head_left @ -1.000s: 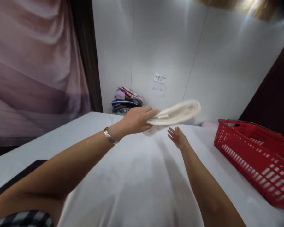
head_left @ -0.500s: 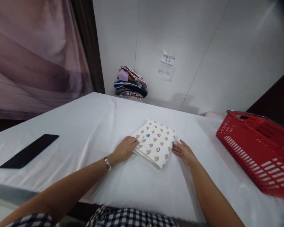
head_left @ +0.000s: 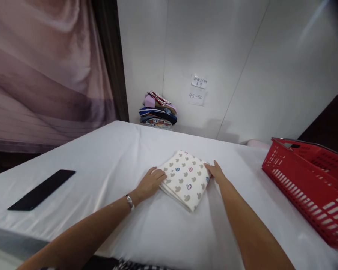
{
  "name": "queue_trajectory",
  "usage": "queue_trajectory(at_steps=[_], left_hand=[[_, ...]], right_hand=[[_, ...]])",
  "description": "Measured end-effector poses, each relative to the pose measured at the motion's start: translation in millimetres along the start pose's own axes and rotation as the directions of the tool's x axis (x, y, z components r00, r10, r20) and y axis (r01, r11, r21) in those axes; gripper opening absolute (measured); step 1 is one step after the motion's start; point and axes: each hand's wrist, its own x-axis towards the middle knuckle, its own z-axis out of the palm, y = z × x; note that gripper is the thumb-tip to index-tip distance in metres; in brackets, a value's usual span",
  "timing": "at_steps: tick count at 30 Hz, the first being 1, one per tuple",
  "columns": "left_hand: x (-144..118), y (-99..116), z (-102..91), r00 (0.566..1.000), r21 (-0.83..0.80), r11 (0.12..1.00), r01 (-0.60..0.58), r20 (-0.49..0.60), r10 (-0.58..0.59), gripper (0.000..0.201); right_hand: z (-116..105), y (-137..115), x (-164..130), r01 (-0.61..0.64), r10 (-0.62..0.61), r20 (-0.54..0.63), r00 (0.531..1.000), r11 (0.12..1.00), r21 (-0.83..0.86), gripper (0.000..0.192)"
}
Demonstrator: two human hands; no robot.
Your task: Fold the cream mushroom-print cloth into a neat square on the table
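A white folded cloth (head_left: 183, 180) printed with grey, blue and red mushrooms lies on the white-covered table, one corner toward me. At its left edge is my left hand (head_left: 151, 182), fingers bent over the rim of the folds; its thumb is hard to make out. My right hand (head_left: 216, 173) grips the right corner, with one digit on top and some of the fingers hidden by the cloth and hand. A silver bracelet (head_left: 130, 202) circles my left wrist. The layers of the cloth show along its front left edge.
A red plastic basket (head_left: 307, 187) stands at the table's right side. On the left lies a flat black object (head_left: 42, 190), like a phone or tablet. Folded fabrics (head_left: 158, 112) are stacked by the wall at the back. Paper notes (head_left: 197, 95) hang on the wall; a pinkish curtain (head_left: 45, 75) hangs left.
My right hand has moved from beside the cloth's right edge up onto its right corner. The left hand stays at the left edge. The view has tilted slightly up.
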Motion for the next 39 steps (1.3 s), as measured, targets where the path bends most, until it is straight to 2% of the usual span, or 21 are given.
queue_trajectory(at_steps=[3, 5, 7, 9, 11, 13, 15, 17, 19, 23, 25, 27, 29, 32, 39], left_hand=[[13.3, -28.2, -7.6, 0.996, 0.027, 0.997, 0.075, -0.056, -0.073, 0.037], [18.7, -49.8, -10.3, 0.977, 0.051, 0.977, 0.207, -0.07, -0.203, 0.035], [17.7, -65.8, -9.8, 0.937, 0.011, 0.937, 0.349, 0.011, -0.349, 0.036], [11.2, -72.1, -7.6, 0.872, -0.067, 0.871, 0.486, 0.098, -0.479, 0.04], [3.6, -69.3, -6.4, 0.784, -0.181, 0.763, 0.62, 0.118, -0.61, 0.043], [-1.0, -61.4, -7.7, 0.677, -0.305, 0.627, 0.717, 0.093, -0.73, 0.036], [-1.1, -52.4, -10.5, 0.587, -0.397, 0.512, 0.762, 0.09, -0.805, 0.024], [2.3, -44.3, -12.8, 0.534, -0.45, 0.435, 0.78, 0.117, -0.837, 0.02], [7.3, -37.7, -12.8, 0.5, -0.479, 0.381, 0.791, 0.147, -0.853, 0.025], [15.2, -28.8, -6.4, 0.463, -0.443, 0.345, 0.828, 0.19, -0.866, 0.034], [17.4, -26.2, -2.5, 0.445, -0.423, 0.326, 0.846, 0.222, -0.868, 0.035], [19.2, -24.4, 0.5, 0.444, -0.422, 0.32, 0.849, 0.24, -0.863, 0.035], [21.2, -23.2, 2.4, 0.452, -0.428, 0.324, 0.844, 0.241, -0.859, 0.036], [24.4, -22.0, 3.9, 0.452, -0.441, 0.321, 0.838, 0.231, -0.862, 0.034], [23.8, -19.3, 7.4, 0.408, -0.533, 0.242, 0.811, 0.219, -0.886, 0.029]], right_hand=[[0.5, -1.2, -5.6, -0.119, 0.121, 0.023, 0.992, 0.991, -0.065, 0.088], [-0.9, 3.6, -21.2, -0.141, 0.15, 0.08, 0.985, 0.985, -0.102, 0.083], [-5.0, 11.6, -40.2, -0.141, 0.16, 0.152, 0.975, 0.981, -0.13, 0.079], [-10.9, 18.4, -55.8, -0.156, 0.183, 0.173, 0.968, 0.975, -0.158, 0.073], [-15.4, 19.8, -64.2, -0.102, 0.144, 0.152, 0.978, 0.962, -0.254, 0.071], [-14.8, 15.0, -66.3, 0.033, 0.016, 0.128, 0.992, 0.929, -0.369, 0.068], [-7.5, 6.5, -65.1, 0.187, -0.141, 0.137, 0.981, 0.884, -0.429, 0.061], [5.1, -1.8, -63.0, 0.302, -0.247, 0.179, 0.952, 0.85, -0.432, 0.053], [19.4, -7.4, -60.8, 0.372, -0.301, 0.227, 0.926, 0.821, -0.433, 0.048], [38.5, -8.5, -55.2, 0.416, -0.336, 0.247, 0.909, 0.775, -0.475, 0.046], [40.6, -5.8, -51.7, 0.408, -0.321, 0.255, 0.912, 0.763, -0.501, 0.047], [39.1, -2.7, -48.1, 0.396, -0.288, 0.281, 0.916, 0.763, -0.51, 0.046], [35.9, -0.1, -44.4, 0.37, -0.26, 0.279, 0.925, 0.783, -0.499, 0.045], [31.3, 2.8, -40.0, 0.312, -0.235, 0.214, 0.948, 0.822, -0.476, 0.043], [24.0, 12.1, -37.1, 0.227, -0.167, 0.174, 0.97, 0.88, -0.417, 0.044]])
